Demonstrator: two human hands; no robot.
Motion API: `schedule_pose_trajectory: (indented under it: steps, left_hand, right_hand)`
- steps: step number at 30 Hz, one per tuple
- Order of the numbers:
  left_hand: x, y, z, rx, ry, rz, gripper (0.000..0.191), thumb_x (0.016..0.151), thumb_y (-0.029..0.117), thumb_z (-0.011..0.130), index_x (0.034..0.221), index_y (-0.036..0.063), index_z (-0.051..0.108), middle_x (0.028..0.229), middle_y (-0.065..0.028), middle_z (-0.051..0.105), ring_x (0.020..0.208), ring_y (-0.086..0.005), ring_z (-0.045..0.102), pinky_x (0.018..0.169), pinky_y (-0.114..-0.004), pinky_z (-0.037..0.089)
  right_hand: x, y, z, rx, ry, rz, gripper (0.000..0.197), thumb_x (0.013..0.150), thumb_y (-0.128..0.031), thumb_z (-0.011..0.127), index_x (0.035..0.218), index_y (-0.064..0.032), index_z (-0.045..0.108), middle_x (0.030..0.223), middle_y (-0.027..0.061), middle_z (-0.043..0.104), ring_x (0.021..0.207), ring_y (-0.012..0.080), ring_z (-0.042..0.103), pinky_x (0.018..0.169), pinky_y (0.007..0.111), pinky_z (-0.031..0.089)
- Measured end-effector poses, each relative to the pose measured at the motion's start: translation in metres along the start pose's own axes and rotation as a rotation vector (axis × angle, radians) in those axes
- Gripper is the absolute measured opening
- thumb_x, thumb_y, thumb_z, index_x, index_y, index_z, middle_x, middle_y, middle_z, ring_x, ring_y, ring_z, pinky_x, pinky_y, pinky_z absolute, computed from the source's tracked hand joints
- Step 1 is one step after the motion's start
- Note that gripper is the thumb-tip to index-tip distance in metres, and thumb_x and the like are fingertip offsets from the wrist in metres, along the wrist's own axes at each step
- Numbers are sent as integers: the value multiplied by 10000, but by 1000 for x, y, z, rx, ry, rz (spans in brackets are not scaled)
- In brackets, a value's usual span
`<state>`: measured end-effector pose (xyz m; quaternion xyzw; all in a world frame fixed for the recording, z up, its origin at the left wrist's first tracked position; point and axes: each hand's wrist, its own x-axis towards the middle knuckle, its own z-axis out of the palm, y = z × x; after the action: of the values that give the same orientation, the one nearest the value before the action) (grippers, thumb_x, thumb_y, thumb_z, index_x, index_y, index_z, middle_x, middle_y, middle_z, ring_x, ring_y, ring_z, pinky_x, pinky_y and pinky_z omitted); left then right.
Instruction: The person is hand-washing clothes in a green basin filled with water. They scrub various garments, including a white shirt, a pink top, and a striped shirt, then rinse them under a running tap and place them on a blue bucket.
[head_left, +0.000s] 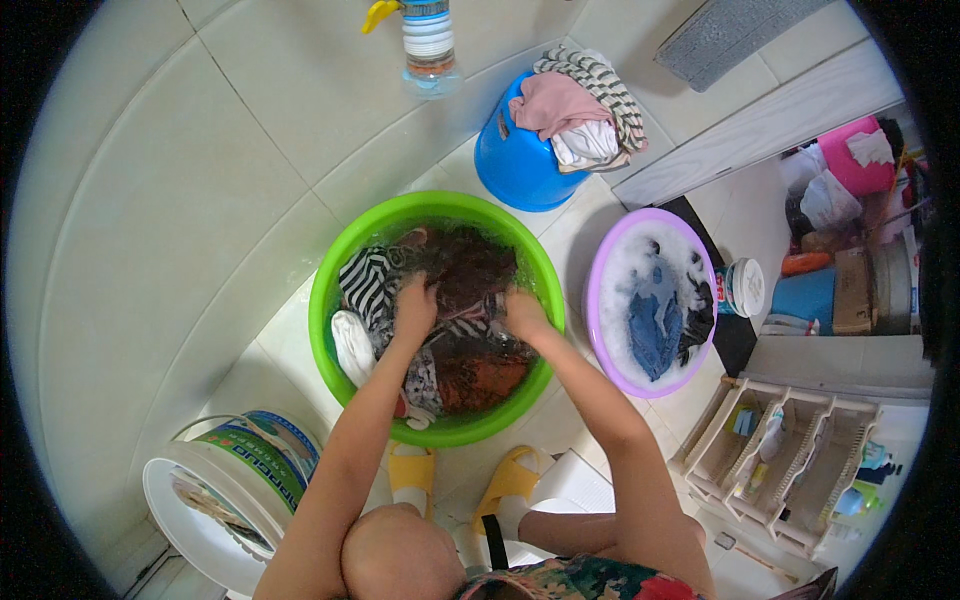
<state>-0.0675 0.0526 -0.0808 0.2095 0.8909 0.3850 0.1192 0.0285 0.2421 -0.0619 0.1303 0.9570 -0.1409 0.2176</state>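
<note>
A round green basin (324, 315) on the tiled floor holds water and soaked clothes. My left hand (415, 306) is in it, fingers down among the dark wet clothes (472, 262), right of a black-and-white striped cloth (366, 283). On the basin's right side my right hand (523, 315) is at a wet cloth near the rim; its fingertips are partly hidden by water and cloth. Whether either hand grips fabric cannot be told. A white cloth (352, 346) lies at the left inner wall, and a reddish-brown garment (480, 382) floats nearest me.
Right of the green basin stands a purple basin (594, 300) with suds and a blue denim garment (655, 330). A blue bucket (517, 169) heaped with clothes is behind. White pail (217, 487) at lower left; plastic shelf rack (780, 465) at right; yellow slippers (412, 476) below.
</note>
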Motion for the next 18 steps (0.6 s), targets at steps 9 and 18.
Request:
schedule_pose_trajectory:
  steps: [9,18]
  left_hand:
    - [9,-77,-32,-686,246,-571,409,886,250,500,1221,21,445,1159,-126,527,1015,-229,490,881,-306,357]
    - [-6,-39,-58,-801,350,-705,458,868,175,493,1222,-77,346,1153,-203,496,1043,-289,481,906,-352,361]
  right_hand:
    - [-7,-18,-37,895,129,118,237,734,-127,610,862,71,592,713,138,605,624,185,590,565,314,468]
    - [-54,-43,-175,1220,121,-20,313,722,-129,655,980,17,551,816,49,592,778,123,545,703,251,436]
